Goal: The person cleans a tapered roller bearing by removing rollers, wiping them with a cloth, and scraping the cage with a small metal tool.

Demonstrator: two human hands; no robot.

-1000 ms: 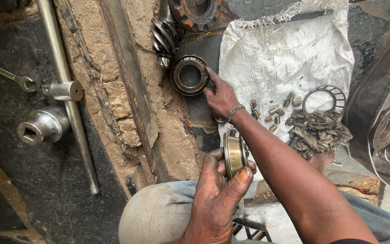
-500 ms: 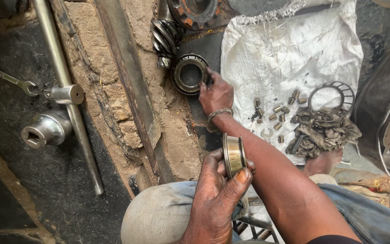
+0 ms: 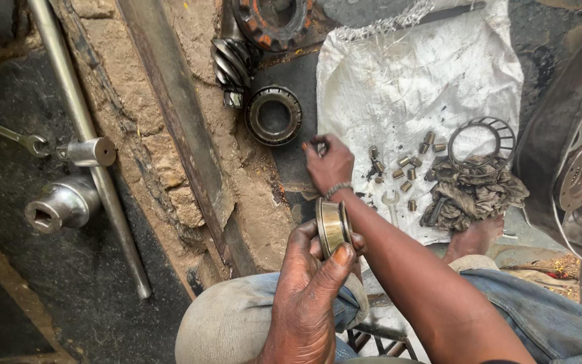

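Left grip: my left hand (image 3: pixel 308 286) clenched round the bearing race (image 3: pixel 333 226), held on edge.
Right grip: my right hand (image 3: pixel 330 164) pinching something small at 12 o'clock, near the loose rollers (image 3: pixel 409 168); pick one at a time.

Dirt ground (image 3: pixel 170 168), white sack (image 3: pixel 412 74), socket (image 3: pixel 62 205), bearing (image 3: pixel 274 114)

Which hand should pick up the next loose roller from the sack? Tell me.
Right, probably. The right hand is extended at the white sack, close to the loose rollers. The left hand is occupied holding the bearing race.
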